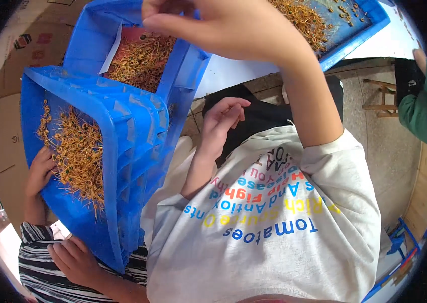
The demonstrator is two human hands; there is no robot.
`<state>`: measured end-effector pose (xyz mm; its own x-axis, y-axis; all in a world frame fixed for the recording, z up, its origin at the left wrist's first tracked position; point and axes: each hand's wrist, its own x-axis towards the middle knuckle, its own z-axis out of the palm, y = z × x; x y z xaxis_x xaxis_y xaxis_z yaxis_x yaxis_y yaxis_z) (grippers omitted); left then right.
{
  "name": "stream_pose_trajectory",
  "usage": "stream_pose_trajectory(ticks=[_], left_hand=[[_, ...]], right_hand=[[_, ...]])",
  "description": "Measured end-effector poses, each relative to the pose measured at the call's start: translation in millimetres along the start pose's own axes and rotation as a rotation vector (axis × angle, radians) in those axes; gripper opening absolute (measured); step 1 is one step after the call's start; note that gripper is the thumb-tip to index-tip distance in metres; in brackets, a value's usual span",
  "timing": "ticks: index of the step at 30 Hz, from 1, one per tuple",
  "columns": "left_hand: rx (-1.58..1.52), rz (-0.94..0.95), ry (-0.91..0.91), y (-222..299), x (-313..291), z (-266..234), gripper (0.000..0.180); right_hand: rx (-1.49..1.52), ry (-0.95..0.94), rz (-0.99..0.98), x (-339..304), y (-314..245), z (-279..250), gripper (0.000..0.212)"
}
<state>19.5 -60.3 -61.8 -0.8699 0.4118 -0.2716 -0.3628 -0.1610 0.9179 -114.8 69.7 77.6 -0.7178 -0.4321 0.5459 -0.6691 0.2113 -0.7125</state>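
Note:
My right hand [223,30] reaches across the top of the view, above a blue bin [88,43]. Its thumb and fingers curl together, partly cut off by the upper edge; what they hold, if anything, cannot be made out. Beneath it, small copper-coloured wire coils [145,63] with thin wire ends lie heaped on a red surface in that bin. Over my lap, my left hand [219,126] is closed, thumb against the fingers, with its contents hidden. On the left, a tilted blue bin [137,118] holds another heap of coils [77,156].
A co-worker in striped clothing has one hand [42,169] at the coils and another [76,260] by the tilted bin. A blue tray [357,43] of coils sits at upper right. Beyond are a wooden stool [382,98], a green sleeve [419,111] and cardboard boxes [4,146].

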Motion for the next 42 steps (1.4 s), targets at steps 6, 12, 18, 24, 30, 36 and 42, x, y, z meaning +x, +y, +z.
stream_pose_trajectory(ticks=[6, 12, 18, 24, 30, 36, 42], left_hand=[[-0.078, 0.128, -0.005, 20.4, -14.3, 4.4, 0.031], [-0.229, 0.173, 0.005, 42.7, -25.5, 11.1, 0.040], [-0.423, 0.217, -0.006, 39.2, -27.0, 12.7, 0.037], [-0.349, 0.177, -0.041, 40.4, -25.9, 13.0, 0.025], [-0.165, 0.155, 0.088, 43.9, -26.9, 19.6, 0.026], [-0.018, 0.133, 0.202, 45.4, -26.4, 24.7, 0.025], [-0.030, 0.151, 0.143, 38.6, -24.9, 16.3, 0.024]], right_hand=[[0.365, 0.070, 0.198, -52.5, -26.5, -15.8, 0.008], [0.651, -0.039, 0.282, -99.3, -20.4, -14.5, 0.003], [0.608, -0.094, 0.279, -113.5, -5.8, -10.0, 0.003], [0.511, -0.127, 0.293, -118.3, -0.7, -12.5, 0.003], [0.342, -0.099, 0.313, -116.5, -9.3, -14.4, 0.002], [0.107, -0.033, 0.190, -117.0, -9.2, -10.2, 0.003], [0.010, 0.005, 0.159, -120.6, -2.3, -6.5, 0.005]])
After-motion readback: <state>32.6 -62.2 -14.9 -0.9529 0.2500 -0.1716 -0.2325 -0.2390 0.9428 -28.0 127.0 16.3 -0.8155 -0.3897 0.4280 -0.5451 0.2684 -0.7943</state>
